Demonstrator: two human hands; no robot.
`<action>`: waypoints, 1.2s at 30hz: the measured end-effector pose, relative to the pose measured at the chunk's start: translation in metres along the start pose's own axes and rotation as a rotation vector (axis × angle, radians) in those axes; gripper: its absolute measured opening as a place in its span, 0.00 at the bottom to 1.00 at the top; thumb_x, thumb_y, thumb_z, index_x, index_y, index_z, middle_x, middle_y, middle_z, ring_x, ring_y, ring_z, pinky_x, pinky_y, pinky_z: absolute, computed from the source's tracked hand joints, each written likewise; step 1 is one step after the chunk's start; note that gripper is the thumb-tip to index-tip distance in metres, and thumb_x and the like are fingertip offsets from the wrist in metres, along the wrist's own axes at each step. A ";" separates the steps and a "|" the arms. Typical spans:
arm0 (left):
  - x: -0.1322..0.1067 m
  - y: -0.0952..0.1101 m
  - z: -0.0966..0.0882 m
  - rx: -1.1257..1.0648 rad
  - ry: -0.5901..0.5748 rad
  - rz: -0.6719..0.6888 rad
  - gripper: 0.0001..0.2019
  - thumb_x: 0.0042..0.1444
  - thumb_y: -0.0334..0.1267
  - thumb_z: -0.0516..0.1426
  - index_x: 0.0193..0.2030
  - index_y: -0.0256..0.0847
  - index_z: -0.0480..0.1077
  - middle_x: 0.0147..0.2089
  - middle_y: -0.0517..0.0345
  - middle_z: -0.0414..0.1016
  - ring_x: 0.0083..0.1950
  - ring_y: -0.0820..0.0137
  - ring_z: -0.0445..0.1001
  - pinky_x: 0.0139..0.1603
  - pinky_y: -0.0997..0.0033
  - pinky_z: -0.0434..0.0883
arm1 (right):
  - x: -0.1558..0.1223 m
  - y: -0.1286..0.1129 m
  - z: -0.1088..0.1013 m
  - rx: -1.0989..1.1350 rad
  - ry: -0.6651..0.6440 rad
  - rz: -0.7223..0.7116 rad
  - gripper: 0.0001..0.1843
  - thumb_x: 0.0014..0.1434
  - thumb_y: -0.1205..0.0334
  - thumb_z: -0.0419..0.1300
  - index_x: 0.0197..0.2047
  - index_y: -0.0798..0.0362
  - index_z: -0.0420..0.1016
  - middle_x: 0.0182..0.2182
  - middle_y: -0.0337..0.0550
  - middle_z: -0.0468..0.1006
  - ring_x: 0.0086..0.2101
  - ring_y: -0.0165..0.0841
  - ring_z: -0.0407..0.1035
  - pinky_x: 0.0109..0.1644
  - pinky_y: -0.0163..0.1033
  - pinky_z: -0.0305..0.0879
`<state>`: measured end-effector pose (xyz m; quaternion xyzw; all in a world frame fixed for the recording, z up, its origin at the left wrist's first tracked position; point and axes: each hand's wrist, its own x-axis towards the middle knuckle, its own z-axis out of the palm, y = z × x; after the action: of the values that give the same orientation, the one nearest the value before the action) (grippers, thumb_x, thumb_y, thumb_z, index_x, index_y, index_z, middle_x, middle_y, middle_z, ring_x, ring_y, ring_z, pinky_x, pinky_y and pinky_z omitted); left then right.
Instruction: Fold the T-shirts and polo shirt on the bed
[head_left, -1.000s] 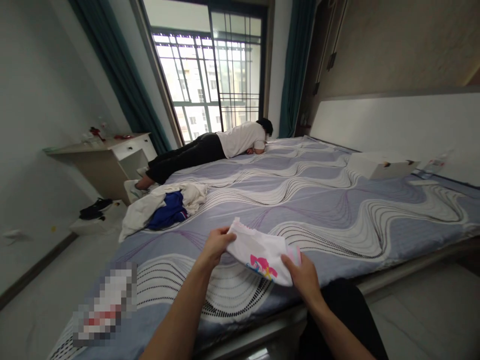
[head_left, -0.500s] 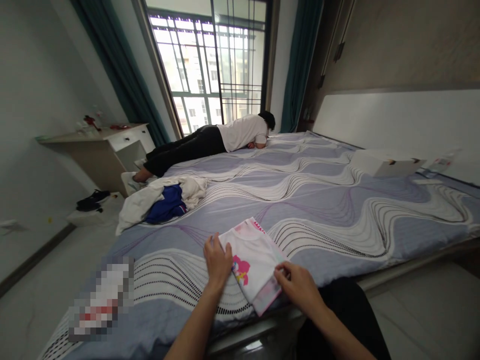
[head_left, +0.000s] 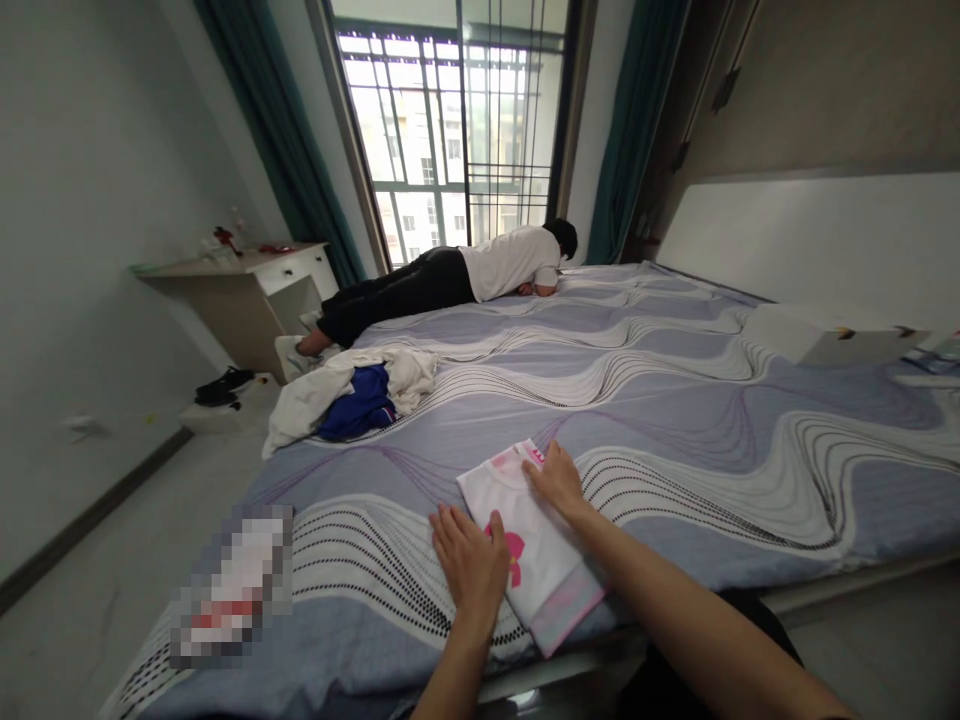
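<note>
A small white folded garment [head_left: 534, 545] with a pink print and a pink hem lies flat on the bed [head_left: 675, 440] near its front edge. My left hand [head_left: 469, 558] rests open and flat on the garment's near left side. My right hand [head_left: 556, 482] lies open with its fingers stretched out on the garment's far corner.
A heap of white and blue clothes [head_left: 352, 395] sits at the bed's left edge. Another person [head_left: 450, 280] lies face down across the far side by the window. A white box [head_left: 817, 335] is at the headboard. A desk [head_left: 240, 295] stands by the left wall.
The garment went from held above the bed to lying flat on it. My right hand has moved from its near edge to its far corner, and my left hand has slid nearer.
</note>
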<state>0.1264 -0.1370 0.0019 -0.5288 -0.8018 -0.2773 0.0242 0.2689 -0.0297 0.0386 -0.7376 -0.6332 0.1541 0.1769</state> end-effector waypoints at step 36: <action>-0.035 0.212 -0.181 -1.263 -0.656 0.387 0.13 0.62 0.54 0.54 0.37 0.47 0.63 0.31 0.57 0.79 0.25 0.70 0.70 0.25 0.73 0.67 | -0.132 0.169 -0.250 0.938 0.628 -0.012 0.22 0.42 0.43 0.74 0.25 0.54 0.79 0.20 0.41 0.76 0.22 0.32 0.67 0.23 0.35 0.65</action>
<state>0.2785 -0.1906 0.2325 -0.6298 -0.3475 -0.5044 -0.4777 0.5102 -0.1997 0.1847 -0.5868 -0.4182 0.1911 0.6666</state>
